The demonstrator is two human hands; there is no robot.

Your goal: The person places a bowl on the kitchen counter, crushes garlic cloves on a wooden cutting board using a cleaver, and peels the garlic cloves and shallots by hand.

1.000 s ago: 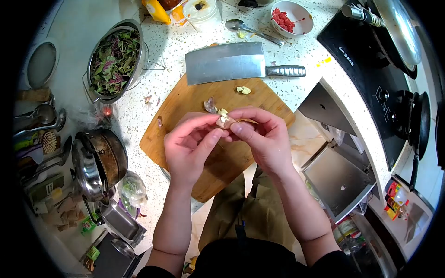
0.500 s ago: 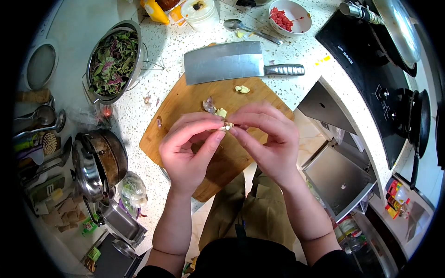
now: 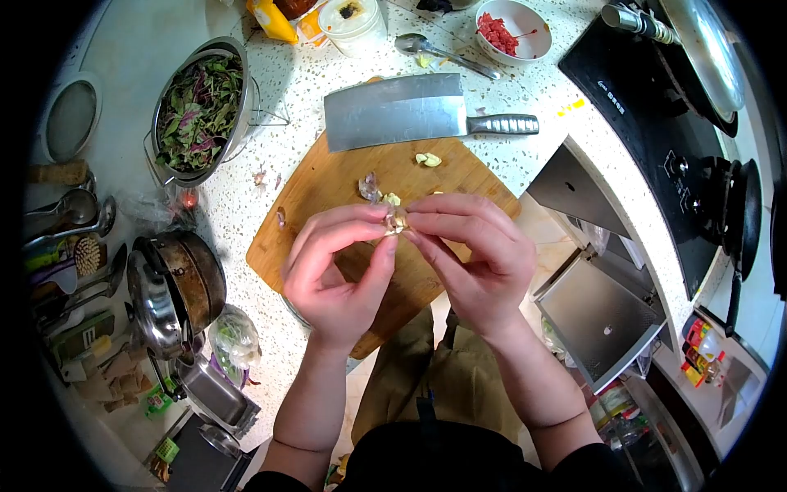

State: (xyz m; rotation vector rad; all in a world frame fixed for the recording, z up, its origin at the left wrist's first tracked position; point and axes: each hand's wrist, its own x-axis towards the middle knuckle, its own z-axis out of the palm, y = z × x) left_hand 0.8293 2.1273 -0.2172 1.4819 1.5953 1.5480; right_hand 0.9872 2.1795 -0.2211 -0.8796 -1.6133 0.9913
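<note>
Between the fingertips of my left hand (image 3: pixel 340 271) and my right hand (image 3: pixel 475 254) is a small garlic piece (image 3: pixel 397 221) with some skin on it; both hands pinch it. They are above the wooden cutting board (image 3: pixel 311 189). Just beyond the fingers lie a peeled garlic piece (image 3: pixel 391 199) and a purple garlic skin (image 3: pixel 369 186). Another crushed clove (image 3: pixel 428 160) rests farther back on the board. A cleaver (image 3: pixel 398 111) lies across the board's far edge, its handle over the counter to the right.
A colander of leaves (image 3: pixel 201 111) stands at the left, above stacked pans (image 3: pixel 184 279). At the back are a white tub (image 3: pixel 354 25), a spoon (image 3: pixel 447 56) and a bowl of red meat (image 3: pixel 533 41). An open drawer (image 3: pixel 598 316) and a black stove (image 3: pixel 639 107) are on the right.
My fingertips have shifted and the garlic piece between them has turned. A peeled piece now lies apart on the board beyond them. My right hand has moved slightly to the right.
</note>
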